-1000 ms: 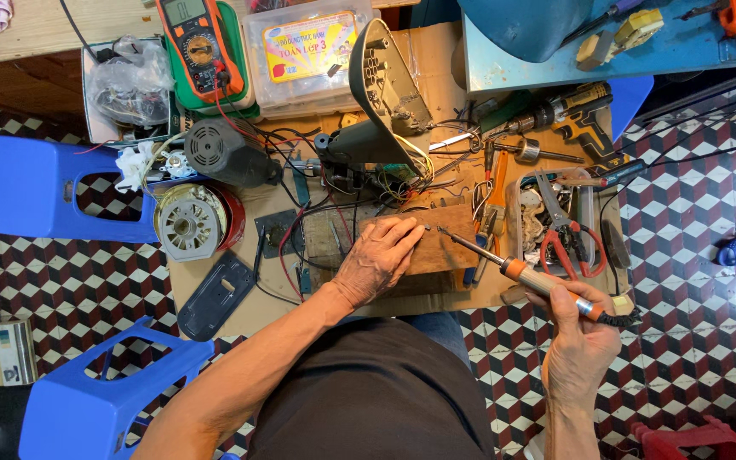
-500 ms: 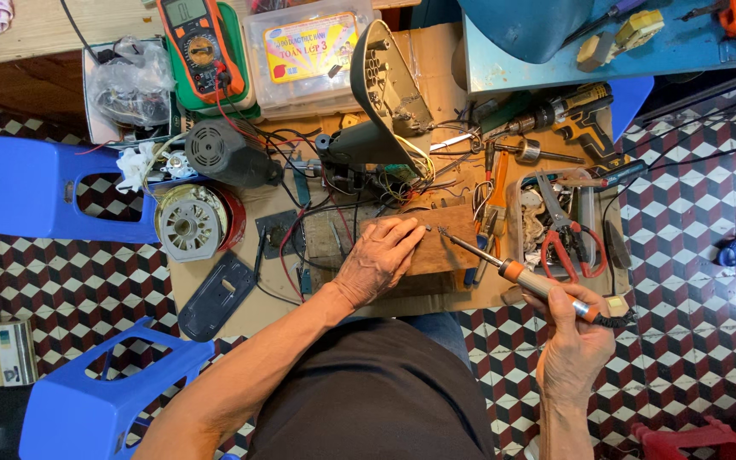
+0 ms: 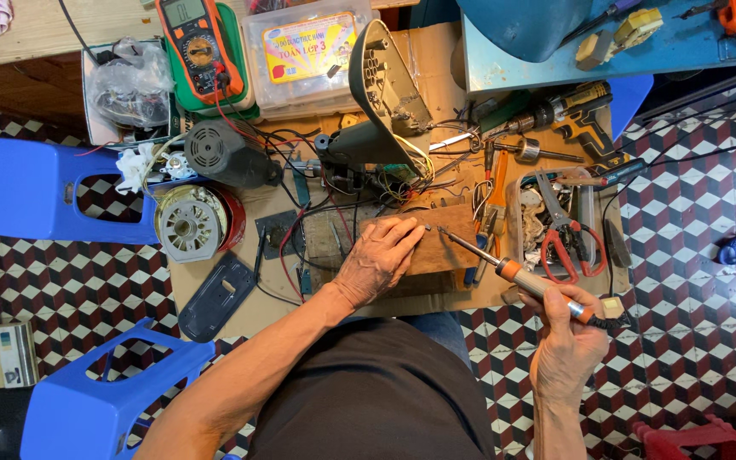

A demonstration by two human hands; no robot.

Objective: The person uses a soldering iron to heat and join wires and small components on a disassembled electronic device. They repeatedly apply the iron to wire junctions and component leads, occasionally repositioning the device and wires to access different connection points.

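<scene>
Left hand [image 3: 378, 260]: laid flat, fingers together and extended, pressed on the brown rectangular wooden block [image 3: 436, 243]; nothing is gripped.
Right hand [image 3: 568, 341]: fingers closed around the orange-collared, black-handled soldering iron [image 3: 521, 277].
Soldering iron: held slanted, its metal tip brought to the block's far edge, just beside the left fingertips.
Wooden block: placed at the near centre of the cardboard-covered worktop [image 3: 436, 51].
Surroundings: red-handled pliers [image 3: 560, 234] are lying right of the block; a silver round motor [image 3: 187, 223] is set at far left.
</scene>
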